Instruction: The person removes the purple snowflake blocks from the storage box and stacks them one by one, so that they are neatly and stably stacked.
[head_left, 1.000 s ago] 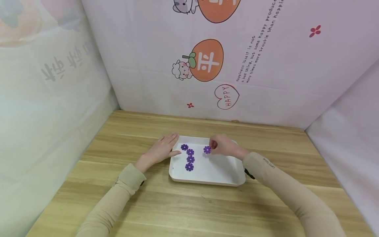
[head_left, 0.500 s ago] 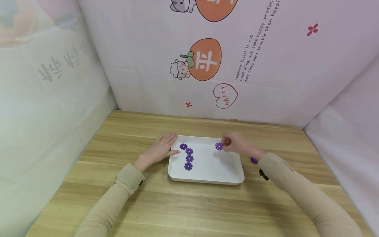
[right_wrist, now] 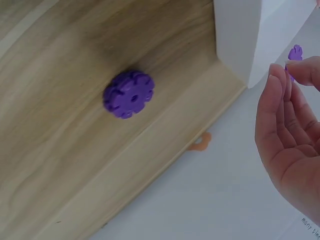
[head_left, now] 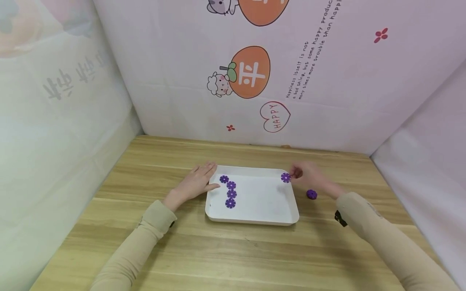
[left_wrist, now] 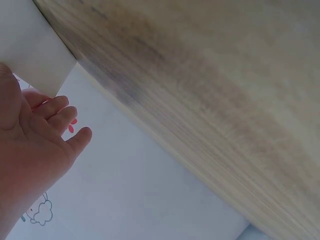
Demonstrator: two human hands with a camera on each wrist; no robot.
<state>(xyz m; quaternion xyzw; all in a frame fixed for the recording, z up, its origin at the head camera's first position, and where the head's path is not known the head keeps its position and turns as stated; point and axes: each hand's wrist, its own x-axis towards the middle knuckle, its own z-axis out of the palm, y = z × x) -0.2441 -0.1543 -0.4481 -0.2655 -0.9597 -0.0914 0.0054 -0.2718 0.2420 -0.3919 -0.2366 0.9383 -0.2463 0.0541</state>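
Over the far right corner of the tray [head_left: 260, 204], a purple disc [head_left: 286, 178] is pinched in the right hand [head_left: 310, 177], on the left side of that grip; being round, it shows no long axis. A purple stack [head_left: 311, 194] lies on the table [head_left: 233, 258], nearer this hand than the left hand [head_left: 193, 186], relaxed at the tray's left rim.

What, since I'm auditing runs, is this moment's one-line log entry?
left hand: at tray | right hand: pinches purple disc | four discs: in tray | stacked discs: on table
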